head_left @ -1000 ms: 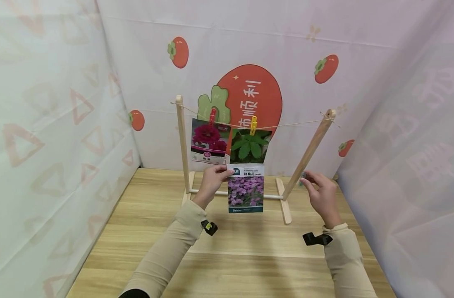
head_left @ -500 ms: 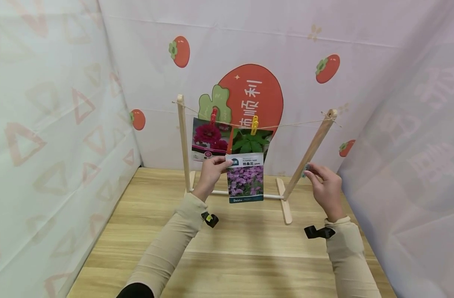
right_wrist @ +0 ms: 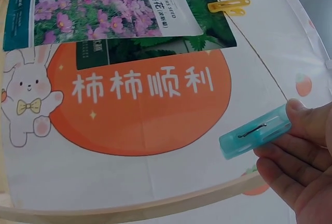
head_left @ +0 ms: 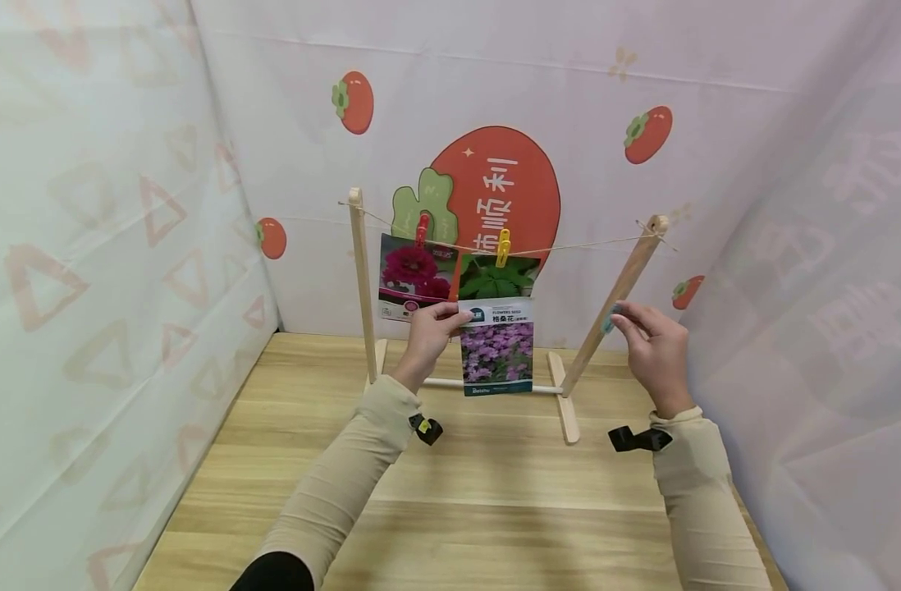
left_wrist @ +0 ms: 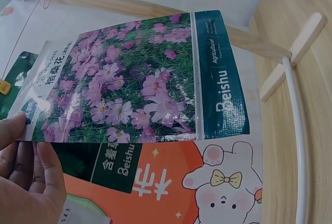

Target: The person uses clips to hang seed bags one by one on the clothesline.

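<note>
My left hand point(head_left: 428, 341) pinches the upper left corner of a seed packet point(left_wrist: 124, 84) with pink-purple flowers, thumb in front and fingers behind. The packet hangs upright before the rack, overlapping a green-leaf seed packet point(head_left: 498, 277) in the head view. A yellow clothespin point(head_left: 503, 248) holds that leaf packet on the string point(head_left: 569, 247). Left of it, a seed packet with a magenta flower point(head_left: 413, 271) hangs from a red clothespin point(head_left: 423, 231). My right hand point(head_left: 656, 351) pinches a translucent teal clothespin point(right_wrist: 254, 130) by one end, near the right post.
The wooden rack has a left post point(head_left: 363, 287), a leaning right post point(head_left: 615, 304) and a white lower bar point(head_left: 443, 382). It stands on a wood-grain table point(head_left: 465, 525). Printed cloth point(head_left: 288, 123) encloses the back and both sides.
My left hand has raised the flower packet, lately shifting it slightly right, so it covers more of the leaf packet. My right hand has risen with the teal clothespin.
</note>
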The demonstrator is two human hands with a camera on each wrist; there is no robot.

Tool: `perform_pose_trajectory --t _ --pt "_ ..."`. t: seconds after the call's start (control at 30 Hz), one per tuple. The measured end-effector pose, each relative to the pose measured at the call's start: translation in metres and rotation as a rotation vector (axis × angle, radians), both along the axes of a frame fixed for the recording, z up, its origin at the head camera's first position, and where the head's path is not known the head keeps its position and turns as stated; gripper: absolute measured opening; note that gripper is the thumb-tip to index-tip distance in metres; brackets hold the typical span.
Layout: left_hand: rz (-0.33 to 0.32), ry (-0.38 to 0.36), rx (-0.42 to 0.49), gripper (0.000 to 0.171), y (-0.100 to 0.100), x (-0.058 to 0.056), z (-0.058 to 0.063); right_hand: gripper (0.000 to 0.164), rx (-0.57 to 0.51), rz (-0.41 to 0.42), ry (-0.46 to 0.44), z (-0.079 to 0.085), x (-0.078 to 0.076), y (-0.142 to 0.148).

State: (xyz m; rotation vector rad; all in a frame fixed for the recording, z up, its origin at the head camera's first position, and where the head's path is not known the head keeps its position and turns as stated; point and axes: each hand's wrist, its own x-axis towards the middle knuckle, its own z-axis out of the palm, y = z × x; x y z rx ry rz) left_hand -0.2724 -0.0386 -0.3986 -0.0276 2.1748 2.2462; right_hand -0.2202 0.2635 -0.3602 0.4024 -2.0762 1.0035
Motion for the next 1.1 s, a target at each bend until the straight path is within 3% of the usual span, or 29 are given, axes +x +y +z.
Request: perform_pose_trajectory --t 0.5,0.67,1.1 --pt "-0.002 0.044 0.019 0.027 0.028 -0.007 0.001 0.013 -0.117 -0.019 0.024 0.026 -0.018 0.0" --pt "-0.013 0.034 0.021 0.027 0.036 -0.008 0.005 0.014 -0.123 -0.013 0.032 0.034 -0.025 -0.003" --pt "-0.027 0.096 0.041 0.025 0.071 -0.01 0.021 0.018 -0.212 0.062 0.045 0.066 -0.042 -0.018"
